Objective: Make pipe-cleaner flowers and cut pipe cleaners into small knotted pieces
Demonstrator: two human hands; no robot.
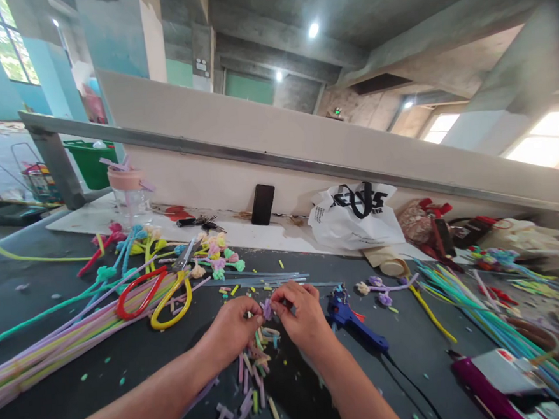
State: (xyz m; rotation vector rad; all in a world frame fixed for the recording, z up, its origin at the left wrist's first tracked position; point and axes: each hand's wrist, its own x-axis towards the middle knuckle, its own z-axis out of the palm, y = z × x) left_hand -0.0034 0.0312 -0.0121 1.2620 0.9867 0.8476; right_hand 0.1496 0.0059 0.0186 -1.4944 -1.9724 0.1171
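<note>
My left hand (237, 324) and my right hand (300, 310) meet above the dark table, fingertips pinched. Between them is a small purple pipe-cleaner piece (266, 308), bent or bunched; its exact shape is partly hidden by my fingers. Below lies a loose pile of short cut pipe-cleaner pieces (259, 364) in purple, yellow, pink and other pastels. A blue glue gun (357, 328) rests just right of my right hand. Scissors (179, 286) with one red and one yellow handle loop lie to the left, on long pastel pipe cleaners (77, 332).
Clear glue sticks (265, 279) lie behind my hands, near finished pipe-cleaner flowers (218, 252). A phone (262, 204) leans on the back panel beside a white bag (357, 220). A lidded cup (130, 194) stands back left. Teal pipe cleaners (488, 313) and a purple tool (483, 387) lie right.
</note>
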